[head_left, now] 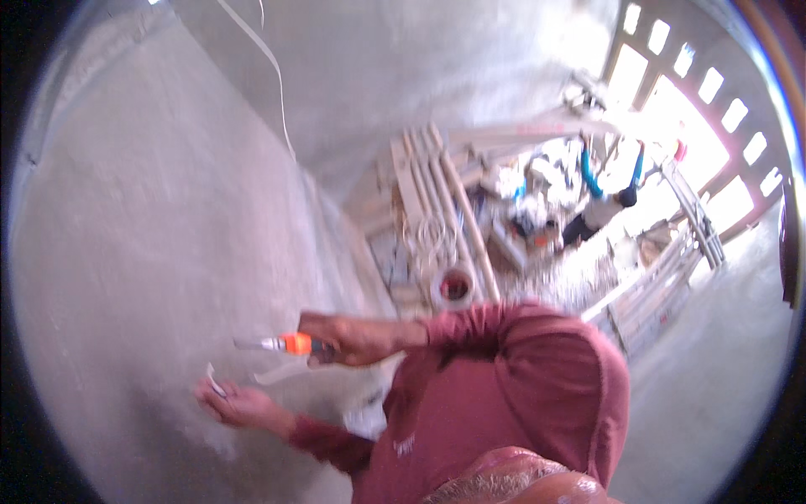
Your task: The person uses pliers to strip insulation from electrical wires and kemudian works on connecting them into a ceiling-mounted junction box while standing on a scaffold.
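Observation:
My right hand (357, 338) is closed round a hand tool with an orange and black handle (295, 343). Its pale metal end points left toward the grey plaster wall; blur hides its exact kind. Lower and to the left, my left hand (239, 406) pinches a thin white strip or cable (215, 382) near the wall. Its free end sticks up from the fingers. Another pale strip (281, 372) shows between the two hands; whether it is the same piece I cannot tell.
A white cable (277, 76) hangs down the wall above. Several long pipes or poles (432, 181) lie beyond my right arm, with a bucket (454, 287) at their near end. Farther off, a person (600, 210) with raised arms stands among scattered materials near bright window openings (684, 126).

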Tool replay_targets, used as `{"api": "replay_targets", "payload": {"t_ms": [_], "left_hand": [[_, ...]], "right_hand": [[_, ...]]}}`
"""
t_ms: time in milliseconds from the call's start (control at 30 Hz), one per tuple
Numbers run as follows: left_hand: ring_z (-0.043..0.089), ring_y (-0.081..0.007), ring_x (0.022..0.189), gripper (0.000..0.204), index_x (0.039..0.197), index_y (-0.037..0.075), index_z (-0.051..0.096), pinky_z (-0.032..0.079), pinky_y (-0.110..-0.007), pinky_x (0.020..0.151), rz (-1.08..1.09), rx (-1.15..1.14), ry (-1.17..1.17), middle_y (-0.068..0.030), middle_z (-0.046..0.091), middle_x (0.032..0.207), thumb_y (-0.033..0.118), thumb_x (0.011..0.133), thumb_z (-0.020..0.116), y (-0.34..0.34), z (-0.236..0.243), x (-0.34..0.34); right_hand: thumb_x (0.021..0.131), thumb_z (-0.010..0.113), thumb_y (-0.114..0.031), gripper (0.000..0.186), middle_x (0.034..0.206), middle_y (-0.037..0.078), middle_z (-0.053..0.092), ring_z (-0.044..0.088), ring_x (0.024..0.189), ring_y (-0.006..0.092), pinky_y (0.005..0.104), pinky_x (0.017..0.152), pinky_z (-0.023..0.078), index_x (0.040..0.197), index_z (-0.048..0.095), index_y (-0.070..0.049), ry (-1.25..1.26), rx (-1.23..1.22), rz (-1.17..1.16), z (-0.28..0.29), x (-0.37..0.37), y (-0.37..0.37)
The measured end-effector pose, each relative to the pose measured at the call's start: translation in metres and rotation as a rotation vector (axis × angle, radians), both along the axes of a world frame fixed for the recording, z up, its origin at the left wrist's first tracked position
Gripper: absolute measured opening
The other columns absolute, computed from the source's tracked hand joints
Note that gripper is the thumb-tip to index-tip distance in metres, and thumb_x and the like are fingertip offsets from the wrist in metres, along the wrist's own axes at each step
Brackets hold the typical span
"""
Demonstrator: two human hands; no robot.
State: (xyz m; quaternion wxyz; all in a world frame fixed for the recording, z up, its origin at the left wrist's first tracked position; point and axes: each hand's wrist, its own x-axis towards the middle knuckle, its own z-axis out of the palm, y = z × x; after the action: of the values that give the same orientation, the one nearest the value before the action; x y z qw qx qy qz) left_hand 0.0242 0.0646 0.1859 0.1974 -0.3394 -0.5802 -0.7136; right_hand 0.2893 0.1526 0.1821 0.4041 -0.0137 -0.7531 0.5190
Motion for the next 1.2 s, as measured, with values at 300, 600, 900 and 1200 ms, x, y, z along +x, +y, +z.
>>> {"api": "replay_targets", "payload": {"t_ms": [300,600,900,1200], "left_hand": [[0.061,-0.0194,0.091,0.043,0.1,-0.01,0.054,0.05,-0.029,0.072,-0.69,0.028,-0.18,-0.0175,0.048,0.135,0.033,0.099,0.058,0.037,0.012,0.139],[0.059,-0.022,0.103,0.034,0.093,-0.002,0.056,0.053,-0.035,0.084,-0.687,0.184,-0.117,-0.0192,0.046,0.141,0.031,0.098,0.059,0.055,0.026,0.147],[0.056,-0.0195,0.103,0.052,0.128,-0.002,0.046,0.051,-0.033,0.082,-0.644,0.119,-0.139,-0.0147,0.051,0.129,0.037,0.097,0.061,0.044,0.029,0.161],[0.036,-0.0005,0.058,0.035,0.12,-0.002,0.061,0.025,-0.019,0.05,-0.647,0.037,-0.37,-0.0013,0.065,0.091,0.022,0.095,0.062,0.041,0.033,0.148]], "right_hand": [[0.095,0.067,-0.027,0.026,0.111,0.007,0.05,0.05,0.104,0.0199,0.0358,0.092,0.042,0.103,0.063,-0.002,0.117,-0.135,0.026,0.033,-0.004,0.038],[0.094,0.07,-0.023,0.027,0.108,0.003,0.048,0.048,0.104,0.0144,0.0302,0.088,0.041,0.11,0.064,-0.002,0.117,-0.169,0.187,0.052,-0.009,0.045],[0.092,0.067,-0.01,0.032,0.118,0.005,0.045,0.052,0.107,0.0141,0.0287,0.077,0.05,0.122,0.061,-0.002,0.171,-0.072,0.13,0.069,-0.001,0.042],[0.093,0.067,-0.004,0.038,0.115,0.002,0.058,0.056,0.109,0.0133,0.0309,0.096,0.046,0.13,0.057,-0.003,0.172,-0.31,0.132,0.073,-0.021,0.049]]}}
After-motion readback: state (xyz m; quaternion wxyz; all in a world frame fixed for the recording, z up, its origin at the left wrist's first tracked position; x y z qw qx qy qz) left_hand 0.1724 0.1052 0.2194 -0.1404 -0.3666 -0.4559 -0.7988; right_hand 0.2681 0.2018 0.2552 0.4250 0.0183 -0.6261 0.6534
